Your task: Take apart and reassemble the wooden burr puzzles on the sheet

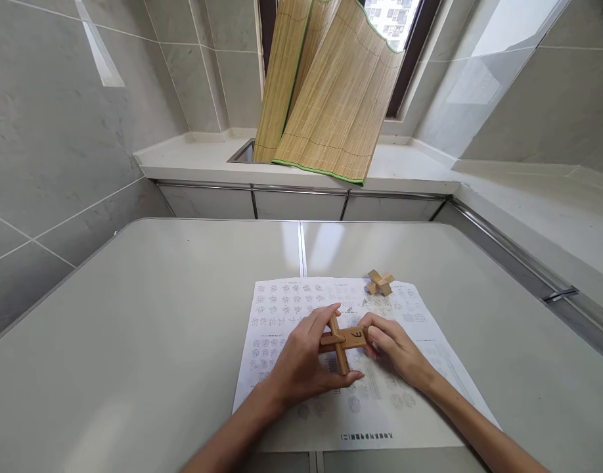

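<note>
Pinching the rod [343,361] of a wooden interlocking puzzle [337,339] with left hand [303,360], grasping the marked bar [353,337] by its end with right hand [394,343], above the printed sheet [414,424], between far and near edges. Apparently working the joint; probably calls for steadying the rod while adjusting the bar. Note the wooden burr puzzle [379,283] at the sheet's far edge, toward its right corner.

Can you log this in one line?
left hand: pinching wooden cross; right hand: at its marked end; printed sheet: beneath hands; second cross: at sheet's far edge
</note>
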The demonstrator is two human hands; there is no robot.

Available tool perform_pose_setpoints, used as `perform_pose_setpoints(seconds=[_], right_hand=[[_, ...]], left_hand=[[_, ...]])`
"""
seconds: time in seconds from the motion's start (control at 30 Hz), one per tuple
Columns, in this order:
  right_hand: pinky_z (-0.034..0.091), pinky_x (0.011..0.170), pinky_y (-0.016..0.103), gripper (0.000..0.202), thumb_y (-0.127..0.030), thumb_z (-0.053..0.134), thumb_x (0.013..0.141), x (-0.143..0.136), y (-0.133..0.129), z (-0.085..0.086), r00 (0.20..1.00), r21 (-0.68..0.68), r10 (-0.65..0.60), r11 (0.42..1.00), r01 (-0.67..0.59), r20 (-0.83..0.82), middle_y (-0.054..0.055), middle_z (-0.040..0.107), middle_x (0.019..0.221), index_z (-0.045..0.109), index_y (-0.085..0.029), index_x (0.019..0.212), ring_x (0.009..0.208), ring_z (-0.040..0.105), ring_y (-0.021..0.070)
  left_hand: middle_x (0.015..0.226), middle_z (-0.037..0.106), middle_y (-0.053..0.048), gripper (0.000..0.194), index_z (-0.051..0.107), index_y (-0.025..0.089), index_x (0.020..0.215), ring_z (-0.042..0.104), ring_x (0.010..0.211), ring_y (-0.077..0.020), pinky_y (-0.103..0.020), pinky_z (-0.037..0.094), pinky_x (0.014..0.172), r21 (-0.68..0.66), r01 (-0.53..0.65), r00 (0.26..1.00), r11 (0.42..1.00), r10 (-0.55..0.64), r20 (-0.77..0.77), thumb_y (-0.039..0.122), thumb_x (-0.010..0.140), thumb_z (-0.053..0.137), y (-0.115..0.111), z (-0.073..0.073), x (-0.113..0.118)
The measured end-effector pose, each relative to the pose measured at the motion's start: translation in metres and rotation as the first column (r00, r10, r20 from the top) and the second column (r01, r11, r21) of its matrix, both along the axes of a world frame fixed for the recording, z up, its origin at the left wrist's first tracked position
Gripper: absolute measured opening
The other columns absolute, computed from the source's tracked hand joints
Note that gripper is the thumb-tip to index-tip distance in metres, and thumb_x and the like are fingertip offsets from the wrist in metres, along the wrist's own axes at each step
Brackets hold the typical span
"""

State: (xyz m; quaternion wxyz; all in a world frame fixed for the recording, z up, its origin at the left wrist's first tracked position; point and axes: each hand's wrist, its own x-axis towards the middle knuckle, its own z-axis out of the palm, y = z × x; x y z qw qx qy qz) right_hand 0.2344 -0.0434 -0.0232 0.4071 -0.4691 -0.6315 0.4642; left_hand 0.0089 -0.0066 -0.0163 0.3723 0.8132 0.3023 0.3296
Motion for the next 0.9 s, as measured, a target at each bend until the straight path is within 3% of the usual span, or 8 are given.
perform_pose_setpoints(seconds=[0.13,0.3,0.57,0.9], right_hand=[[0.031,0.056,0.029,0.050,-0.057,0.045,0.106,-0.001,0.000,0.002,0.999,-0.055,0.024,0.998,-0.022,0.022,-0.004,0.050,0.057,0.050,-0.022,0.071,0.053,0.039,0.0137],[0.033,0.056,0.029,0.051,-0.062,0.047,0.104,-0.002,0.001,0.003,0.997,-0.140,0.041,0.989,-0.049,-0.059,-0.004,0.051,0.055,0.049,-0.023,0.071,0.052,0.040,0.0137],[0.034,0.056,0.027,0.047,-0.061,0.050,0.104,0.001,0.001,0.008,0.985,-0.248,0.138,0.955,-0.160,-0.106,-0.005,0.056,0.055,0.051,-0.022,0.077,0.050,0.043,0.0121],[0.031,0.054,0.028,0.054,-0.064,0.048,0.103,-0.002,0.001,0.007,0.991,-0.179,0.128,0.975,-0.133,-0.039,-0.005,0.048,0.053,0.047,-0.022,0.069,0.050,0.039,0.0117]], left_hand=[[0.142,0.061,-0.011,0.121,0.025,0.033,0.157,0.065,0.122,-0.0320,-0.051,0.056,0.104,-0.019,-0.034,0.999,0.999,0.034,-0.007,0.041,0.060,0.099,-0.001,-0.003,0.000],[0.135,0.067,-0.011,0.106,0.045,0.029,0.143,0.068,0.110,-0.0306,-0.048,0.058,0.096,-0.003,-0.067,0.998,0.998,0.067,0.001,0.054,0.055,0.099,0.001,-0.002,0.000],[0.124,0.072,-0.010,0.106,0.046,0.027,0.143,0.069,0.103,-0.0287,-0.045,0.057,0.091,0.037,-0.035,0.999,0.999,0.036,-0.027,0.058,0.056,0.097,0.005,-0.001,-0.002],[0.126,0.070,-0.007,0.096,0.045,0.030,0.143,0.067,0.104,-0.0268,-0.042,0.055,0.092,0.054,0.021,0.998,0.998,-0.018,-0.053,0.045,0.063,0.096,0.007,0.007,-0.004]])
